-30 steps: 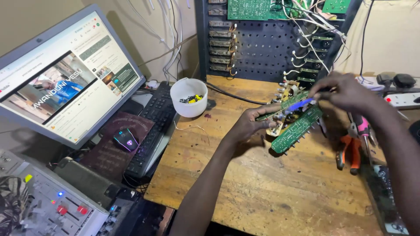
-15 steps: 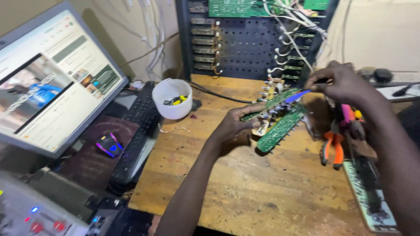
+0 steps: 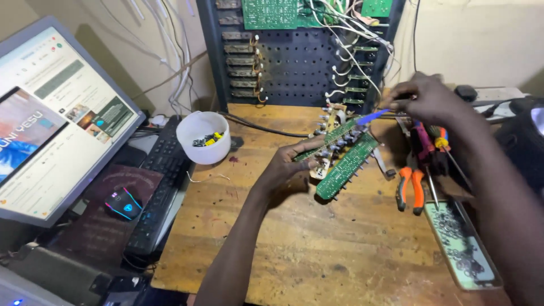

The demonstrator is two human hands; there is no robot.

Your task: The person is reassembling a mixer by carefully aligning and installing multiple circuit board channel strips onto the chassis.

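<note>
- Board [image 3: 344, 160]: long narrow green circuit board, two strips side by side, set with a row of small knob shafts along its length; it is tilted, running from lower left up to upper right, lifted above the wooden bench with its lower end gripped from beneath and its upper end near the black perforated panel
- Tool [image 3: 374, 116]: slim, with a blue handle, pinched at its right end; it lies nearly level, its blue tip pointing left and meeting the board's upper end, just beside the white wires hanging there
</note>
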